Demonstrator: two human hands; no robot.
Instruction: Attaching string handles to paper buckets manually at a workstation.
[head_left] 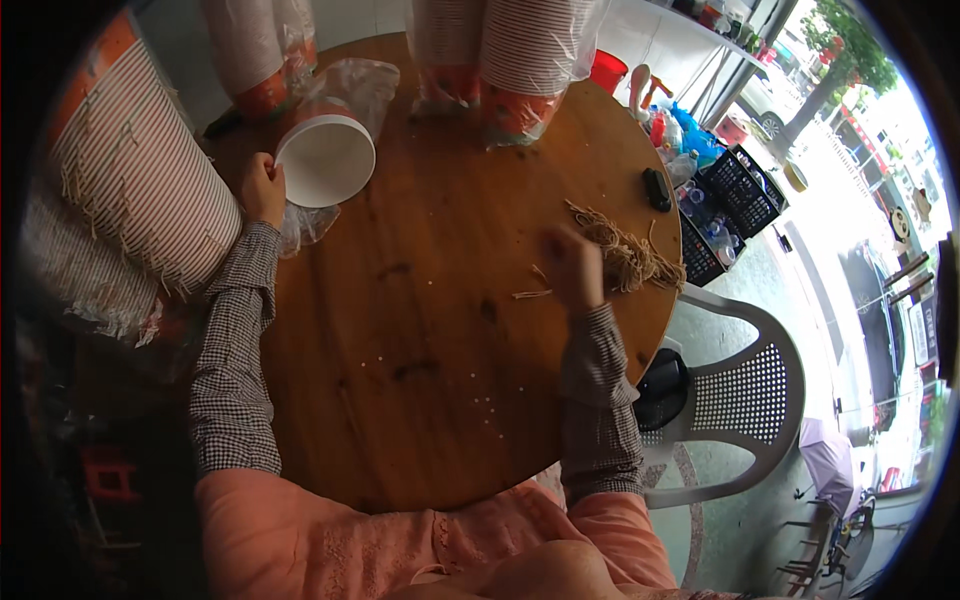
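Observation:
My left hand [264, 190] is closed at the left rim of a white-lined paper bucket [328, 162], its fingers curled against the edge. The bucket lies on its side, its mouth turned toward me. Around and behind it spreads a clear plastic bag [366, 84]. Over the right part of the round wooden table [400, 330], my right hand [574, 268] is smeared by motion, so its fingers cannot be made out. Just right of that hand sits a tangled heap of tan twine [628, 252], with a few loose strands reaching toward it.
Tall nested bucket stacks [150, 160] stand at my left, with wrapped stacks [525, 60] along the table's far side. A small black object [657, 189] lies near the right edge. Beyond are black crates [735, 205] and a grey plastic chair [745, 395]. Small white bits dot the tabletop.

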